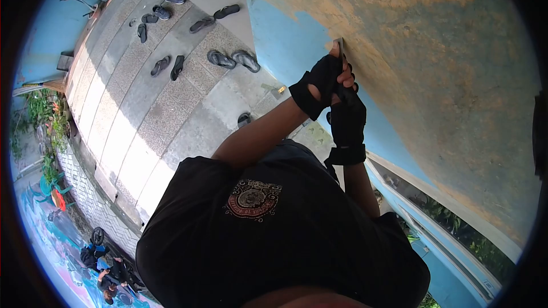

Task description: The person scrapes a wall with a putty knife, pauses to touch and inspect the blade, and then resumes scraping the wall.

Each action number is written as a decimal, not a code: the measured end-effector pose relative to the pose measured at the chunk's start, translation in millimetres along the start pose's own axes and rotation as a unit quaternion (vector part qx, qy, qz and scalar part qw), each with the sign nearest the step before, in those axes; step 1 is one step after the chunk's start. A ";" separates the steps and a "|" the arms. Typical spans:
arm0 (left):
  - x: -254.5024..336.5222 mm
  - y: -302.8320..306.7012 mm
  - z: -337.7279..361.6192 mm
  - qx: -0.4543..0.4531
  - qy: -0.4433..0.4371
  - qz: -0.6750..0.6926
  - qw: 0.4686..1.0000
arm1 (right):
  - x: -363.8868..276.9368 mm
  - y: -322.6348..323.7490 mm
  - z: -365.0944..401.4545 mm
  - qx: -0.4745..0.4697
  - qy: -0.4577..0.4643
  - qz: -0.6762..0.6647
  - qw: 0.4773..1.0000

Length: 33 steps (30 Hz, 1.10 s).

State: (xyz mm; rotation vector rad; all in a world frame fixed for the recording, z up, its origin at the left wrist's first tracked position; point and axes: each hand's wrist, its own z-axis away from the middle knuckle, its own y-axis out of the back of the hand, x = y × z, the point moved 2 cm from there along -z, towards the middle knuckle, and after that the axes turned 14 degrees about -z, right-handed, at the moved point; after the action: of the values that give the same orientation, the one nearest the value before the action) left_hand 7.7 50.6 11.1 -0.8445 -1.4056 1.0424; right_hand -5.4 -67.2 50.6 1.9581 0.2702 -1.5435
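The floor (142, 120) is paved in bands of speckled grey tiles and pale strips. Sandals lie scattered on it: a dark pair (233, 60) near the blue wall (279, 40), a second pair (168, 66) just beside, loose sandals (162, 12) farther off, and a single sandal (244, 118) apart from the rest.

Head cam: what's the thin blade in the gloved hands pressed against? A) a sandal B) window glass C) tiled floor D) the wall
D: the blade, gripped by the left hand with the right hand just below, lies against the wall at the edge of its blue paint.
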 end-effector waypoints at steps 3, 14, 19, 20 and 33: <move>14.4 6.5 -3.6 0.030 -0.049 0.004 0.998 | -2.4 -10.3 -23.0 -0.048 0.031 -0.014 0.998; -62.7 63.3 24.1 0.046 0.040 0.006 0.998 | 31.6 41.4 10.9 -0.157 -0.208 -0.014 0.965; -33.7 44.6 42.6 0.124 0.116 -0.039 0.985 | -15.1 64.6 -4.4 -0.131 -0.187 -0.005 0.974; -29.3 50.5 47.2 0.162 0.096 -0.041 0.981 | -14.4 55.7 -12.6 -0.144 -0.250 -0.071 0.955; 5.0 103.3 123.1 0.296 0.016 -0.136 0.945 | 22.8 22.6 -9.8 -0.129 -0.277 -0.231 0.924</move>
State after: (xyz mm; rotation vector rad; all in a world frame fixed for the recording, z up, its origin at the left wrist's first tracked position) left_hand -122.2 76.1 -80.1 -0.2183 -1.0496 1.1388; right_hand 20.9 -84.1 38.4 1.2343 0.6841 -2.1605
